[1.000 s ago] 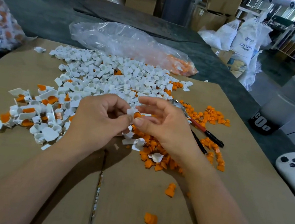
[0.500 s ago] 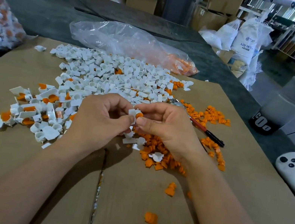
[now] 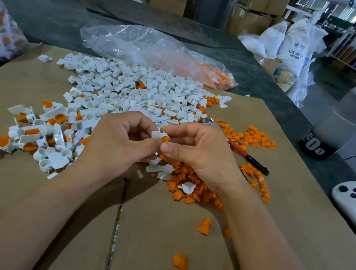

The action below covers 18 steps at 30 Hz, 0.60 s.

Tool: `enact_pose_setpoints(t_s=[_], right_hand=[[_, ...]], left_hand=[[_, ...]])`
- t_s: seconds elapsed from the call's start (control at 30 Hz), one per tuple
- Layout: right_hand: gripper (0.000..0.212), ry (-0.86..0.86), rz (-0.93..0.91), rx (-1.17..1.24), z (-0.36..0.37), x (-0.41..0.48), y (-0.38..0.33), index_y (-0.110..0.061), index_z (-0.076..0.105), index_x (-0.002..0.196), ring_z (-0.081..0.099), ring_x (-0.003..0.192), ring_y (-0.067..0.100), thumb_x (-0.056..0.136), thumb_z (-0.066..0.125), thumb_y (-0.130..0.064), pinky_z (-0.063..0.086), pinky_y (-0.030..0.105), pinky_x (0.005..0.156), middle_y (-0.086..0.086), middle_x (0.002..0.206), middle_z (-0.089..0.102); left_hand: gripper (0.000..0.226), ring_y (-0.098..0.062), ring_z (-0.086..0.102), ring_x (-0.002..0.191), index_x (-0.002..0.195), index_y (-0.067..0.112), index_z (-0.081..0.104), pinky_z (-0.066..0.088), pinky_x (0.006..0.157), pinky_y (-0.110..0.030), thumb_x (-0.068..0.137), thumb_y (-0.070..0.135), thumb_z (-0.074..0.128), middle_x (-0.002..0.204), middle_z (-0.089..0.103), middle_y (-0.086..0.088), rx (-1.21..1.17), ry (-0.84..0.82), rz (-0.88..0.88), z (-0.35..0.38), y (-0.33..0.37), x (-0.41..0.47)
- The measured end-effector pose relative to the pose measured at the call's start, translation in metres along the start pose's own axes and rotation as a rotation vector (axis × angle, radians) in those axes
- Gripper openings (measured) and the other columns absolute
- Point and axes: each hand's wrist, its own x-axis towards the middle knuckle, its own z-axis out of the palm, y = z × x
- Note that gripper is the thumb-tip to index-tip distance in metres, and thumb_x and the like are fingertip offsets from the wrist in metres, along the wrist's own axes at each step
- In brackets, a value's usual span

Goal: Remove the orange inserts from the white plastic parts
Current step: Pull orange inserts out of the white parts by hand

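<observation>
In the head view, a white part [image 3: 156, 134] was held pinched between the thumb and curled fingers of the left hand [image 3: 118, 145]. It was raised a little above the cardboard sheet [image 3: 19, 190], roughly midway between the heaps. Its orange insert [image 3: 165, 139] was turned toward the right hand [image 3: 202, 155], whose thumb and forefinger were closed on the exposed end of the plug. The other fingers of that hand were loosely curled behind. The grip seemed arranged so that the shell could be steadied by one hand while the plug was drawn or twisted out by the other. How far the plug was still seated could not be told. The unprocessed pieces [image 3: 37, 131], still showing orange, were kept just beside the left hand, presumably for easy reach. The emptied shells [image 3: 132, 93] were spread farther back in a broad heap. The loose plugs [image 3: 189, 184] were gathered under and beyond the right hand, where each could simply be dropped once freed. A red-and-black tool [image 3: 249, 158] was left lying near that wrist, untouched. A clear bag [image 3: 139, 49] lay past the sheet on the dark table. The job was judged to be well advanced but not finished.
</observation>
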Motion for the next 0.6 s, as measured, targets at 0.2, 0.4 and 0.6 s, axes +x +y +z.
enact_pose_setpoints(t_s=[0.2, 0.4, 0.6], right_hand=[[0.025, 0.002, -0.006, -0.012, 0.0008, 0.0004, 0.0014, -0.017, 0.065, 0.086, 0.068, 0.069, 0.009, 0.071, 0.071, 0.002, 0.056, 0.022, 0.068, -0.007, 0.079, 0.071], [0.027, -0.005, -0.044, 0.0, 0.0053, 0.0009, 0.003, -0.019, 0.065, 0.09, 0.067, 0.072, 0.005, 0.072, 0.07, 0.0, 0.056, 0.021, 0.068, -0.009, 0.084, 0.071], [0.045, 0.032, -0.185, -0.078, 0.0076, 0.0007, 0.0061, -0.029, 0.063, 0.097, 0.067, 0.084, 0.003, 0.074, 0.067, 0.009, 0.052, 0.018, 0.076, -0.014, 0.086, 0.068]], left_hand=[[0.011, -0.011, 0.064, 0.047, 0.068, 0.008, 0.064, 0.049, 0.045, -0.015, 0.073, 0.001, 0.07, 0.054, 0.066, -0.004, -0.086, -0.019, -0.081, 0.0001, 0.0045, -0.0005], [0.012, -0.015, 0.06, 0.041, 0.064, 0.004, 0.062, 0.049, 0.042, -0.019, 0.071, -0.002, 0.07, 0.049, 0.063, -0.008, -0.189, 0.028, -0.221, -0.0006, 0.0075, 0.0028], [0.017, -0.014, 0.056, 0.038, 0.063, 0.003, 0.057, 0.044, 0.038, -0.016, 0.074, -0.006, 0.065, 0.045, 0.057, -0.004, -0.308, 0.062, -0.366, -0.0043, 0.0075, 0.0068]])
